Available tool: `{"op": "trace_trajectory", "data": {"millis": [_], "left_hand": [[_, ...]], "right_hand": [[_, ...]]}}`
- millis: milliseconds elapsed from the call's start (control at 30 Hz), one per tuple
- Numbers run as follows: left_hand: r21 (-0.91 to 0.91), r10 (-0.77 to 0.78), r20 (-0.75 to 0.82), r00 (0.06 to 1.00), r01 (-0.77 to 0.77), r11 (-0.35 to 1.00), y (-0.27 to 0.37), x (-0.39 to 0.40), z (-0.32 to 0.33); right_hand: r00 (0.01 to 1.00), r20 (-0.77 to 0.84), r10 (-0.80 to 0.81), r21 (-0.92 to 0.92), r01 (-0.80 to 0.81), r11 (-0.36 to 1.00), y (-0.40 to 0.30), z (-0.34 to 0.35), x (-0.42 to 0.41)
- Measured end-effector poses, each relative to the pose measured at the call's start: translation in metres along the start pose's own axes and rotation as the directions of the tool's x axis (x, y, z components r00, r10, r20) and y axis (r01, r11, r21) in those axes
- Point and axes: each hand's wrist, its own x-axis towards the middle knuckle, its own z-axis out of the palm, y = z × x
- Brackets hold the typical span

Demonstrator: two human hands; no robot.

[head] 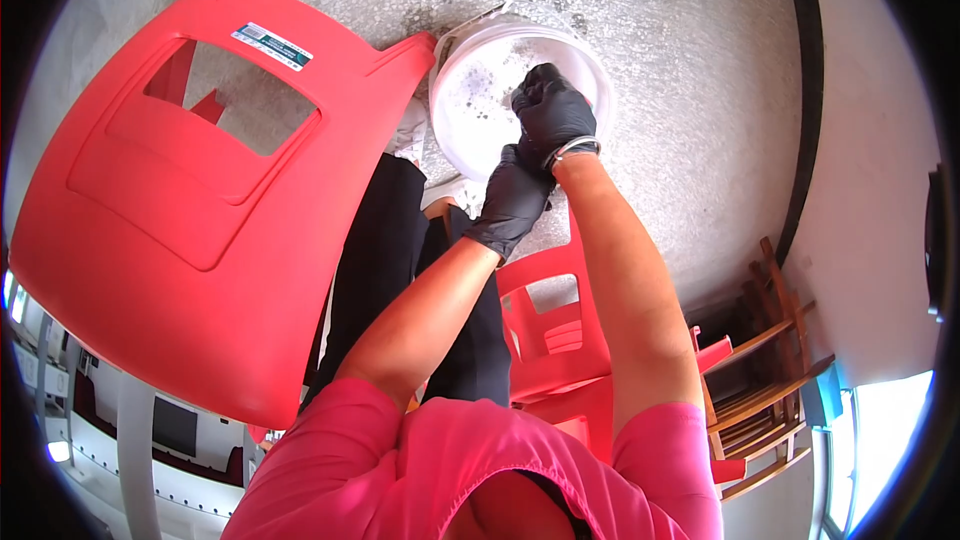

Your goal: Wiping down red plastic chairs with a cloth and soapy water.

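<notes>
My right hand [555, 111], in a black glove with a bangle at the wrist, is curled into a fist above a white plastic bucket [444, 124]. My left hand [516, 193], also gloved in black, presses against the right wrist and heel of the hand near the bucket's rim. Whatever may be inside either hand is hidden by the gloves. Cloudy, pale water [476, 90] with dark specks and foam shows in the bucket. To the left is a large red plastic chair [202, 255] with a rectangular opening and a printed sticker [271, 46].
Smaller red plastic seats [559, 360] stand beneath my right arm. Wooden chairs or stools [765, 390] are piled by the right wall. A dark skirting strip [811, 90] borders the speckled floor [697, 90]. My dark-trousered legs [382, 240] are beside the bucket.
</notes>
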Motion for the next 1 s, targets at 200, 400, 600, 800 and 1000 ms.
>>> {"op": "trace_trajectory", "data": {"millis": [200, 400, 600, 800, 1000], "left_hand": [[-0.050, 0.096, -0.100, 0.990, -0.101, 0.994, -0.014, 0.008, 0.003], [0.572, 0.625, 0.000, 0.781, -0.513, 0.641, 0.012, -0.014, 0.000], [-0.238, 0.310, 0.215, 0.926, -0.258, 0.936, -0.005, -0.026, -0.025], [-0.705, 0.193, 0.133, 0.972, -0.044, 0.707, 0.034, -0.049, -0.042], [-0.644, 0.294, -0.131, 0.947, -0.307, 0.701, 0.113, -0.108, -0.061]], "right_hand": [[0.874, -0.477, -0.092, 0.605, 0.402, 0.687, 0.053, 0.017, -0.004], [0.972, -0.234, 0.025, 0.856, 0.193, 0.479, 0.059, -0.003, -0.031], [0.993, -0.114, -0.029, 0.958, 0.102, -0.268, 0.053, -0.045, -0.063], [0.981, -0.194, 0.018, 0.832, 0.174, -0.526, 0.058, -0.047, -0.123], [0.858, -0.273, 0.436, 0.695, 0.489, -0.527, 0.115, -0.040, -0.155]]}}
